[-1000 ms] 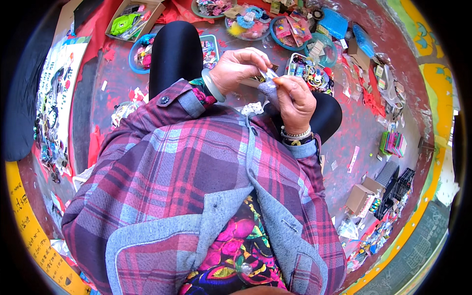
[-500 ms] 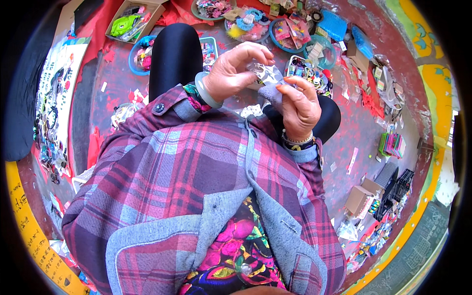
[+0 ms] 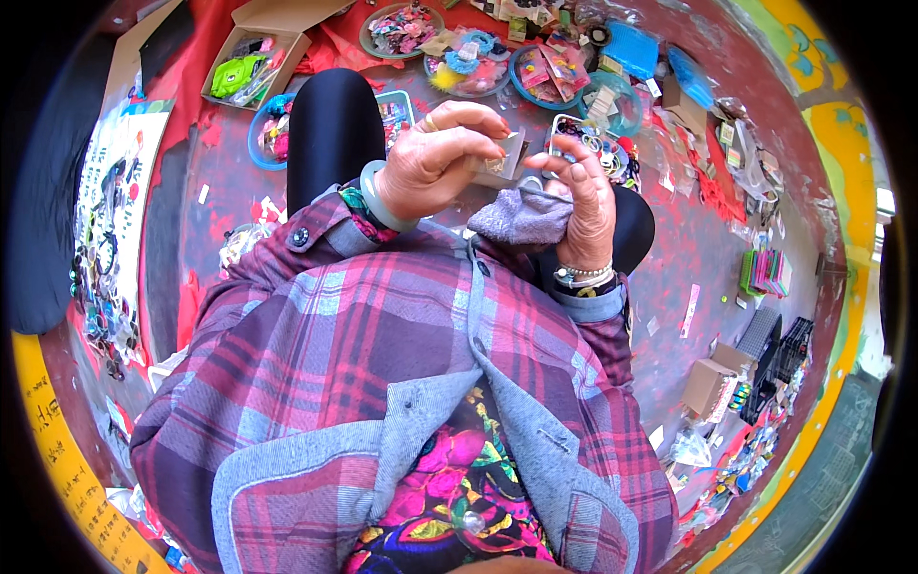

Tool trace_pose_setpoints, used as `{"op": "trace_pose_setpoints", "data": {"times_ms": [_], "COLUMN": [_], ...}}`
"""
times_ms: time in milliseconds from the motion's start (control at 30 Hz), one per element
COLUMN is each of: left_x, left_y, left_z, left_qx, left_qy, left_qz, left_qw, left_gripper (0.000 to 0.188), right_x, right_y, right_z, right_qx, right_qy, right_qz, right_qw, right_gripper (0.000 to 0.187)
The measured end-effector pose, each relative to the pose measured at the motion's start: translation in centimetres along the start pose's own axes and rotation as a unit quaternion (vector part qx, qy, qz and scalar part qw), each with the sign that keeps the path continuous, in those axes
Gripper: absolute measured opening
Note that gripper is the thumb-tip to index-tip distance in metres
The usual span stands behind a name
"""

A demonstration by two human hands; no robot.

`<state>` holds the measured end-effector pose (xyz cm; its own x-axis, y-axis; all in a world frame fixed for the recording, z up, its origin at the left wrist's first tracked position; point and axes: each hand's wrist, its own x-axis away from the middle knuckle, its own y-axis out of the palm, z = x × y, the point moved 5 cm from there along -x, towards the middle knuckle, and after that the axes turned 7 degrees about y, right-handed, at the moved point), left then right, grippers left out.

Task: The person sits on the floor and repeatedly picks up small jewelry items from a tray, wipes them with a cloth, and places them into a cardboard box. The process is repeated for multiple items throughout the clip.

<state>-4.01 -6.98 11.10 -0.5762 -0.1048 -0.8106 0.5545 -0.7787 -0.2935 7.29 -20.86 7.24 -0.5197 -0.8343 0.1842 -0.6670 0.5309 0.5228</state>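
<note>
In front of my knees, my left hand (image 3: 435,165) is raised with its fingers curled and the thumb drawn toward them. At its fingertips is a small see-through plastic piece (image 3: 503,161), blurred at its edges. Close by on the right, my right hand (image 3: 585,206) grips a fuzzy grey-purple cloth (image 3: 521,217). This cloth hangs in a loose, pouch-like fold below the fingers, toward the left hand. Part of it is hidden behind the right palm. The two hands are apart, with the plastic between them.
Beyond my knees stand round basins of small accessories (image 3: 402,31) and a tray of hair ties (image 3: 612,158). An open cardboard box (image 3: 253,67) holds a green item. Hair bands lie on a white sheet (image 3: 124,220) at left. Colourful combs or cards (image 3: 765,274) and a carton (image 3: 710,387) are at right.
The grey-purple cloth has come further into view and spread to the left under my right hand. Both hands have moved slightly down, and the patterned plastic between them no longer shows clearly.
</note>
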Motion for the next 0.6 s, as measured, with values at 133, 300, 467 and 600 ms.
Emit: {"op": "trace_pose_setpoints", "data": {"times_ms": [133,300,467,600], "left_x": [0.3,1.2,1.4,1.3], "left_y": [0.6,2.0,2.3,1.8], "left_z": [-0.1,-0.1,0.3,-0.4], "left_qx": [0.004,-0.09,-0.067,-0.039], "left_qy": [-0.007,0.078,0.083,0.015], "left_qz": [-0.016,-0.103,-0.105,-0.086], "left_qw": [1.0,0.987,0.989,0.995], "left_gripper": [0.024,0.024,0.027,0.034], "right_x": [0.2,0.5,0.0,0.0], "right_y": [0.7,1.5,0.1,-0.1], "right_z": [0.0,0.4,0.9,1.5], "right_qx": [0.1,0.282,0.178,0.066], "right_qy": [0.025,0.033,0.026,0.092], "right_qz": [-0.036,0.058,0.062,0.039], "right_qw": [0.994,0.957,0.982,0.993], "right_gripper": [0.036,0.027,0.016,0.015]}}
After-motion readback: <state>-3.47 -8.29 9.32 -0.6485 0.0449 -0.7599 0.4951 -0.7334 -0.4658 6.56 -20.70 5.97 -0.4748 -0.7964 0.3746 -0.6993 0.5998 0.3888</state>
